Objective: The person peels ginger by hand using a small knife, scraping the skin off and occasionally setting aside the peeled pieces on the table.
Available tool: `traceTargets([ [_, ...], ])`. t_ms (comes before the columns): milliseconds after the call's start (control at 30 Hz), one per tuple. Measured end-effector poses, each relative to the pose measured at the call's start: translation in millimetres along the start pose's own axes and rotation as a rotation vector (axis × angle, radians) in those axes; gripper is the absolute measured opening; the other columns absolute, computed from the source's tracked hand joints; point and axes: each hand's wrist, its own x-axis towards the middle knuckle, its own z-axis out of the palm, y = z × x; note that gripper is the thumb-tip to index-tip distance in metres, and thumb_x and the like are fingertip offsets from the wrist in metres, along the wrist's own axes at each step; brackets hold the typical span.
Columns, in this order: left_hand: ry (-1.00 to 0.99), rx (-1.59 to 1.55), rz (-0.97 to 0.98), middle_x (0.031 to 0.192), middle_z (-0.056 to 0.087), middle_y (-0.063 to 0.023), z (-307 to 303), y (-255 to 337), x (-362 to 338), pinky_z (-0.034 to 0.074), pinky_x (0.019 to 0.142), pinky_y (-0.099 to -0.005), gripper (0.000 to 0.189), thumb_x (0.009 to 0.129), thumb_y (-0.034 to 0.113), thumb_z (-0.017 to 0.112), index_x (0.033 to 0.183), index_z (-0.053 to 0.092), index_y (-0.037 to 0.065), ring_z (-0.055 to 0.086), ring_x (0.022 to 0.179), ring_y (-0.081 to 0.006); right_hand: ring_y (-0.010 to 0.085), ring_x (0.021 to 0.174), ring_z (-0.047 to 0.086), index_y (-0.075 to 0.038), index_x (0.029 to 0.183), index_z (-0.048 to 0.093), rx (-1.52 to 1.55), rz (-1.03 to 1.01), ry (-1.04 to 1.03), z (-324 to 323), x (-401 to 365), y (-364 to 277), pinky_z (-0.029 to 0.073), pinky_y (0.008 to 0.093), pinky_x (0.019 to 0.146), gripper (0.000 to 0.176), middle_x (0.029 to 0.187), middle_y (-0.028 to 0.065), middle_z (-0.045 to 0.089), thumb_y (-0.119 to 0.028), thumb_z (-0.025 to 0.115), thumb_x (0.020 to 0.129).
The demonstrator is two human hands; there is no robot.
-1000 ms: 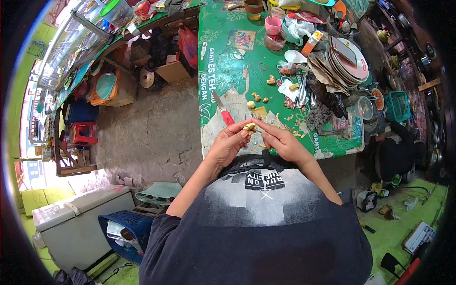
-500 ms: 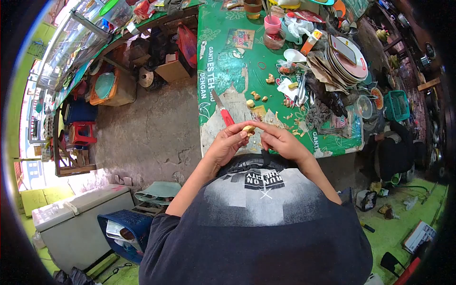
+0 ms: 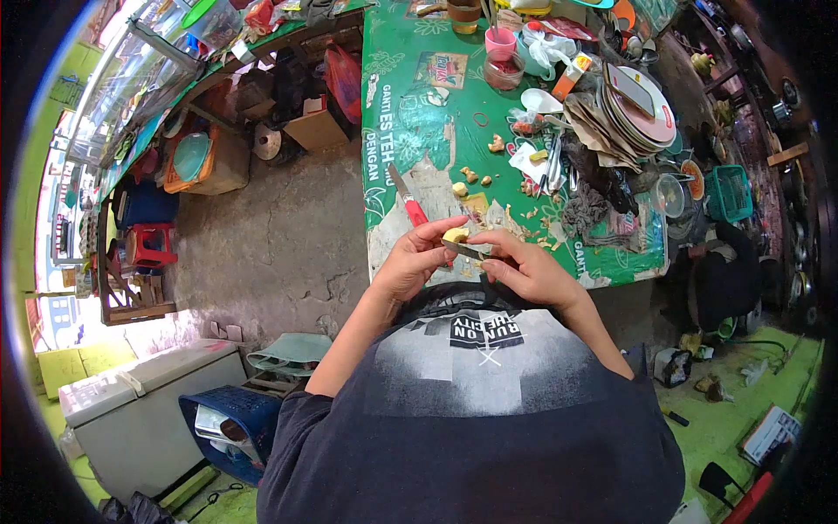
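Observation:
My left hand [image 3: 412,265] pinches a pale yellow piece of ginger [image 3: 455,235] between thumb and fingers, just over the near edge of the table. Closed around a small knife, my right hand [image 3: 534,272] has its handle hidden; the dark narrow blade [image 3: 465,251] lies against the near side of the ginger. Beyond my left hand rests a red-handled knife [image 3: 414,210] on the tabletop. More ginger pieces [image 3: 460,189] lie past my hands, and peel scraps [image 3: 546,244] are scattered to the right.
The green table cover [image 3: 419,113] is torn near me. To the right are stacked plates [image 3: 661,131], crumpled brown paper [image 3: 585,131], and a dark cloth [image 3: 583,211]. A pink cup [image 3: 500,42] stands farther back. A white chest [image 3: 157,410] and blue basket [image 3: 236,419] are at lower left.
The ginger and both hands have shifted slightly. The dark blade now shows between my hands, with the ginger's pale cut face turned up.

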Motion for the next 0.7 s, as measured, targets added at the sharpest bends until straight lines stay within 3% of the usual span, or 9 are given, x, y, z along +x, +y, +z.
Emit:
traceTargets([
  [67, 0.026, 0.041, -0.003, 0.117, 0.065, -0.0074, 0, 1, 0, 0.053, 0.089, -0.0323, 0.053, 0.084, -0.001, 0.068, 0.135, 0.052, 0.001, 0.062, 0.104, -0.0151, 0.0114, 0.072, 0.058, -0.011, 0.134, 0.047, -0.079, 0.004, 0.011, -1, 0, -3, 0.045, 0.0275, 0.069, 0.041, 0.077, 0.0035, 0.061, -0.012, 0.054, 0.094],
  [267, -0.068, 0.054, -0.034, 0.117, 0.065, -0.0082, -2, 9, 0, 0.052, 0.091, -0.0321, 0.057, 0.083, 0.002, 0.071, 0.137, 0.051, 0.001, 0.063, 0.106, -0.0161, 0.0085, 0.068, 0.055, -0.008, 0.136, 0.039, 0.147, 0.051, -0.07, -4, 3, 6, 0.042, 0.026, 0.065, 0.043, 0.073, 0.0037, 0.062, -0.015, 0.055, 0.097],
  [433, -0.12, 0.016, -0.055, 0.114, 0.066, -0.0119, -3, 10, 0, 0.051, 0.092, -0.0317, 0.057, 0.083, 0.006, 0.072, 0.136, 0.051, 0.001, 0.063, 0.104, -0.0179, 0.007, 0.063, 0.051, -0.008, 0.128, 0.039, 0.209, 0.082, -0.148, -6, 7, 3, 0.038, 0.0241, 0.06, 0.036, 0.07, 0.0021, 0.062, -0.016, 0.055, 0.098],
  [700, -0.098, -0.024, -0.061, 0.113, 0.066, -0.0118, -8, 5, -1, 0.051, 0.091, -0.0308, 0.052, 0.083, 0.006, 0.073, 0.132, 0.055, 0.001, 0.064, 0.103, -0.018, 0.0075, 0.069, 0.053, -0.007, 0.129, 0.04, 0.174, 0.116, -0.113, 0, 8, -3, 0.04, 0.0237, 0.068, 0.033, 0.073, 0.0027, 0.061, -0.014, 0.052, 0.098],
])
